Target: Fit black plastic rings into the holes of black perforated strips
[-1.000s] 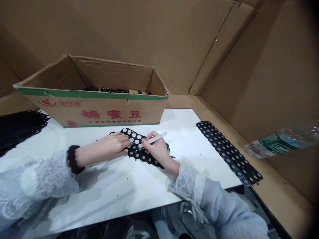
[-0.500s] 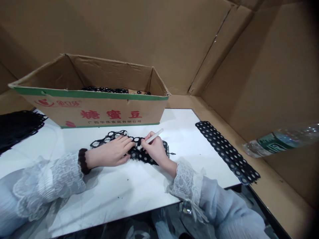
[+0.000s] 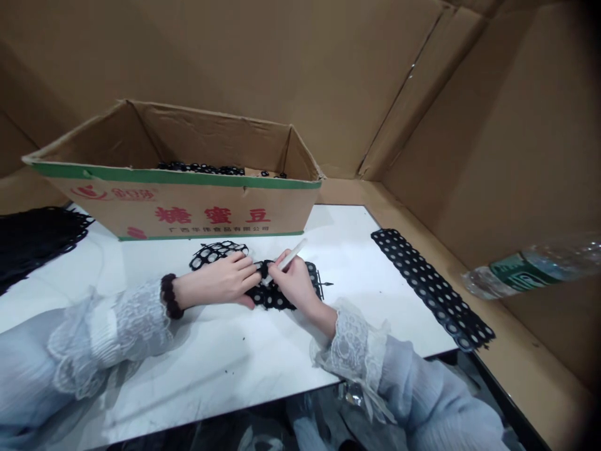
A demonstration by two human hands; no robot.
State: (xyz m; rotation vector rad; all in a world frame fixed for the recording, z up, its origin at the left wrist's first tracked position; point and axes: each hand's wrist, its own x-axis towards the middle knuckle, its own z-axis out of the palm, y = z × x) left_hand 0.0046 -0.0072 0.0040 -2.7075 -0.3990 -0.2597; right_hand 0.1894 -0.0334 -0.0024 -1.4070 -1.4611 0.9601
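Note:
A black lattice piece with round holes (image 3: 280, 299) lies on the white board (image 3: 197, 376), its left end bunched up. My left hand (image 3: 225, 280) rests on the piece, fingers bent together over it; whether it pinches the material is hidden. My right hand (image 3: 295, 282) grips a thin white pen-like tool (image 3: 292, 254) between thumb and fingers. The tool's lower tip touches the black lattice just right of my left fingertips, and its upper end points up to the right.
Behind my hands stands an open cardboard box (image 3: 188, 203) with black lattice pieces inside. A flat black strip (image 3: 432, 288) lies at the right, near a plastic bottle (image 3: 530, 269). Black netting (image 3: 37, 241) is heaped at the left. Cardboard walls enclose the back and right.
My left hand has shifted slightly right, and the lattice's left end has drawn in toward it. My right hand still holds the white tool at nearly the same spot. The whole view has shifted slightly.

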